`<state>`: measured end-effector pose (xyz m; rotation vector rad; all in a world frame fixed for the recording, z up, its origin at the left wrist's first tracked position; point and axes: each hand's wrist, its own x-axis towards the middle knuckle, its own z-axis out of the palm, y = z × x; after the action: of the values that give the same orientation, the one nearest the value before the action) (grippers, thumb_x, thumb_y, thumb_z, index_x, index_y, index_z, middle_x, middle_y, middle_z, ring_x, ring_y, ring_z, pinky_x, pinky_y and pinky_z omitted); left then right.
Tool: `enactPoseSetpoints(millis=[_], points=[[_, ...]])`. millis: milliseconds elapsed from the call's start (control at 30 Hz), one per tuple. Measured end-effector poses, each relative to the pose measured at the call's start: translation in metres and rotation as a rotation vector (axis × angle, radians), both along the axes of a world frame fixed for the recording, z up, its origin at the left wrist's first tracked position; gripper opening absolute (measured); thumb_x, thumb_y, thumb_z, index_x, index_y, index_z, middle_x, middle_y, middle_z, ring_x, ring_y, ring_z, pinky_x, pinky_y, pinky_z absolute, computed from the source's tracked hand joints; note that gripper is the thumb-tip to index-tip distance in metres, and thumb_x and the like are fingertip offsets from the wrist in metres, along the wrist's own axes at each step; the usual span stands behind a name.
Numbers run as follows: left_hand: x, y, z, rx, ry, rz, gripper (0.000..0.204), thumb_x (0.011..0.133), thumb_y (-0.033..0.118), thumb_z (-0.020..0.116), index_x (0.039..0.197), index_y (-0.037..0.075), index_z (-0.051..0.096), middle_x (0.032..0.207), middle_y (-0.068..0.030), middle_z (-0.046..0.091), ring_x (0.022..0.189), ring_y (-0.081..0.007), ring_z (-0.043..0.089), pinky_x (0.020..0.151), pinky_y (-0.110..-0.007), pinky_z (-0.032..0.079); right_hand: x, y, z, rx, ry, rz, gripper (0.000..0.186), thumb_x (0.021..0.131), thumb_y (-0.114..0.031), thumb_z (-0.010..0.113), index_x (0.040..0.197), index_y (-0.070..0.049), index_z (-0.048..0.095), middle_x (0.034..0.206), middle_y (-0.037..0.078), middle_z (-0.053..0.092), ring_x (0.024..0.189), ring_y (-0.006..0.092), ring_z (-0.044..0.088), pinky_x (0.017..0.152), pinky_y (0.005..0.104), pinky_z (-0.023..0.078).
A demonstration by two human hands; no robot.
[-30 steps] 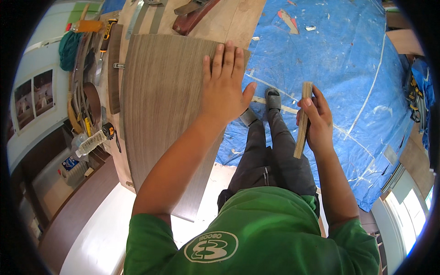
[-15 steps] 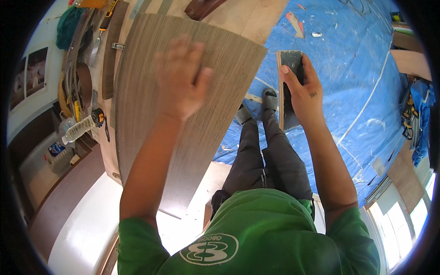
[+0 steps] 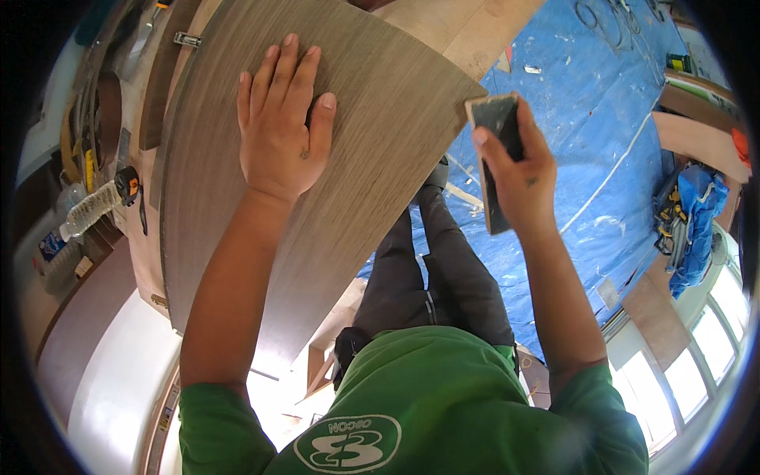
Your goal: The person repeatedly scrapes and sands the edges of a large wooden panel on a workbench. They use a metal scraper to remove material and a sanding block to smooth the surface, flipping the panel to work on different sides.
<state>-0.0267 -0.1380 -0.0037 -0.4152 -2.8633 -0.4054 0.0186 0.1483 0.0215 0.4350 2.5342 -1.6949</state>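
A wood-grain veneered panel (image 3: 372, 119) lies at a slant on the plywood bench (image 3: 443, 24). My left hand (image 3: 281, 134) rests open on it, palm down with fingers lying flat, left of the middle. My right hand (image 3: 526, 178) grips a long block (image 3: 495, 119) with a dark, worn face and pale wood edge, thumb over the dark face. The block is beside the panel's right corner; whether they touch I cannot tell. Below the panel's right edge are my dark-trousered legs (image 3: 455, 269).
Along the left are a metal latch (image 3: 187, 39), strips of board, a tape measure (image 3: 127, 186) and a plastic bottle (image 3: 91, 207). A blue tarpaulin (image 3: 586, 127) covers the floor at right, with cables, tools and bundled sheeting (image 3: 697, 222) at its edge.
My left hand has shifted left across the panel. The block in my right hand has turned to show its dark face and come up beside the panel's corner. The view has also shifted.
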Motion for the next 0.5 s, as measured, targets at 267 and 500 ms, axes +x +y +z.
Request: enactPoseSetpoints(millis=[267,500], points=[[0.000,-0.002,-0.003,-0.002,0.016,0.001,0.050,0.102,0.032,0.049,0.148,0.013,0.054,0.158,-0.0109,0.048,0.149,-0.0309,0.040,0.124,-0.055,0.022,-0.042,-0.006,0.016,0.011,-0.093,-0.084,0.068,0.092,-0.025,0.082,0.143,0.009,0.052,0.104,0.005,0.069,0.092,0.0101,0.060,0.081,0.0258,0.052],[0.001,-0.003,0.002,0.036,0.011,-0.005,0.050,0.103,0.028,0.049,0.150,0.012,0.053,0.159,-0.0125,0.047,0.150,-0.0321,0.038,0.125,-0.055,0.020,-0.030,0.000,0.002,0.005,-0.023,-0.041,0.068,0.092,-0.028,0.081,0.142,0.010,0.053,0.104,0.007,0.071,0.093,0.0102,0.063,0.083,0.0251,0.052]])
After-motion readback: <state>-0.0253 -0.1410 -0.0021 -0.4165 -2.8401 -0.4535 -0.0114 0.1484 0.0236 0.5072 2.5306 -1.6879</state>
